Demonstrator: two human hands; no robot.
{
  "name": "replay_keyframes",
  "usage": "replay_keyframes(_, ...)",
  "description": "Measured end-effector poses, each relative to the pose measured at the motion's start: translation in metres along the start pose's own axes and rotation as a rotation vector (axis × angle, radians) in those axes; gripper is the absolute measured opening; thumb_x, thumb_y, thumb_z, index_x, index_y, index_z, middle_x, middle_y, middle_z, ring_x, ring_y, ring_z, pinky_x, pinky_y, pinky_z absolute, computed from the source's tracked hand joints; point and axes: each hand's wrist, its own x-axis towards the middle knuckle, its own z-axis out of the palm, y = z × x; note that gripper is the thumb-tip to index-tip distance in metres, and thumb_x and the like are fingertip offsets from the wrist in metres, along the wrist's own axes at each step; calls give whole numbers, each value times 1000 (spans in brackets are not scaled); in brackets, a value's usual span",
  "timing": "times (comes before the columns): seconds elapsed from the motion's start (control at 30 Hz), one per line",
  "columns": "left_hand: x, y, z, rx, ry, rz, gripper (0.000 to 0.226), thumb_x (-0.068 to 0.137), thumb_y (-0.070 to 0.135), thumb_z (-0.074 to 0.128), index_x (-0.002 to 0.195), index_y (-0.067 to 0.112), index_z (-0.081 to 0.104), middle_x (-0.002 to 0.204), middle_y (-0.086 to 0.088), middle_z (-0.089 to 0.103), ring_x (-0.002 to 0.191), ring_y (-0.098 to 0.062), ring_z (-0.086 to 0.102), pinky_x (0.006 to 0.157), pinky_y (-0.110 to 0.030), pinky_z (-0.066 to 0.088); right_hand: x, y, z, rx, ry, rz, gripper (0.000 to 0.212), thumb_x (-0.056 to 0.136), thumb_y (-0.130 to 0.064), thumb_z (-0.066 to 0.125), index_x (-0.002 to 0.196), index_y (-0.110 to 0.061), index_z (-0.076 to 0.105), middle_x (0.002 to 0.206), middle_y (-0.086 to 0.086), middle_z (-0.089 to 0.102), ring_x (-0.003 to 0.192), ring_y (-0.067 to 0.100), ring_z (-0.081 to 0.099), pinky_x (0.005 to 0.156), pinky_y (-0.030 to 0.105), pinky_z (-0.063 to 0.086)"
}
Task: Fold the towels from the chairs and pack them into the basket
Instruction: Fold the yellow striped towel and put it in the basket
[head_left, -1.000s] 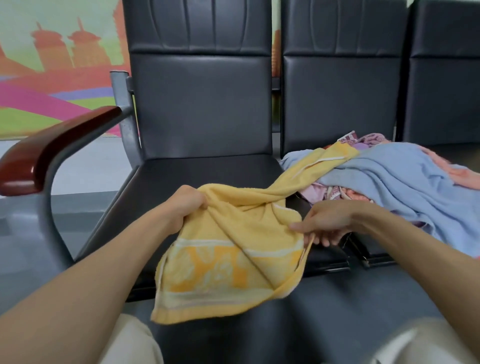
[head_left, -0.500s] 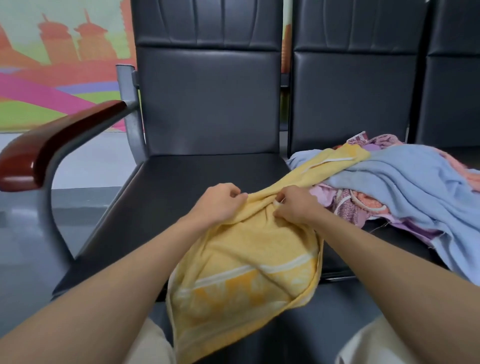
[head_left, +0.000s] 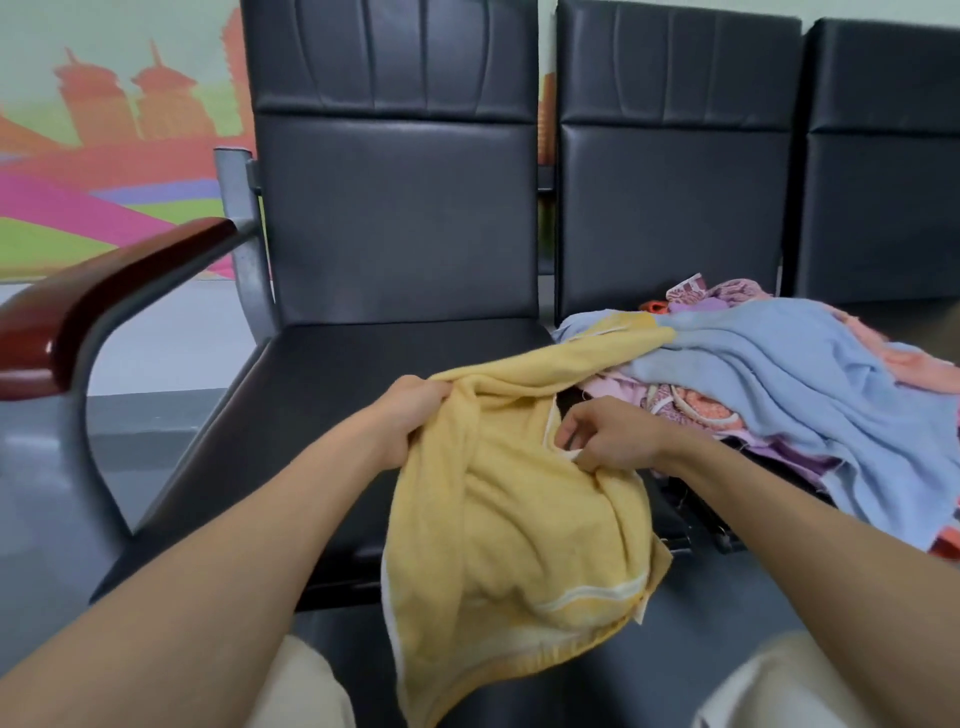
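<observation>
Left hand (head_left: 410, 415) and right hand (head_left: 608, 436) each grip the yellow towel (head_left: 514, 540) over the chair (head_left: 322, 395).

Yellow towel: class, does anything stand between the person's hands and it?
Nothing visible does. The left hand and right hand both grip the yellow towel directly. Its far end lies on the pile beside the blue towel. No basket is in view.
</observation>
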Motion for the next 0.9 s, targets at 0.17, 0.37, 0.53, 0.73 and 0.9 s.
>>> replay_keyframes(0.17,-5,-16,-64,-232,249,-74,16,96,19,50,105,11,61,105,-10,62,94,-27,60,83,-42,52,11,-23,5,-160,-131,-1,25,77,-3,59,96,-18,66,84,-12,57,74,4,51,62,16,43)
replay_keyframes(0.37,-7,-36,-105,-139,207,-91,42,88,21,67,125,10,52,117,-11,59,104,-30,59,87,-46,51,28,-46,14,-171,-162,130,30,85,-39,56,77,-11,63,75,0,63,64,16,55,58,26,40)
replay_keyframes(0.53,-10,-32,-103,-115,64,-64,34,84,20,70,115,8,64,112,-12,69,102,-29,66,85,-42,53,42,-47,37,-313,143,124,46,79,-61,63,71,-16,51,73,-1,56,69,14,52,59,27,41)
replay_keyframes(0.73,-23,-24,-93,-86,-77,-32,31,94,36,57,112,14,68,108,-8,73,102,-25,67,79,-36,53,42,-61,37,-115,154,63,15,86,-17,59,79,-4,58,76,8,54,72,21,51,63,30,44)
replay_keyframes(0.9,-28,-19,-91,-347,111,9,20,94,31,55,101,15,65,97,-9,68,88,-26,64,76,-38,51,16,-49,7,946,134,130,20,91,6,45,84,-7,58,79,5,59,74,19,57,72,33,52)
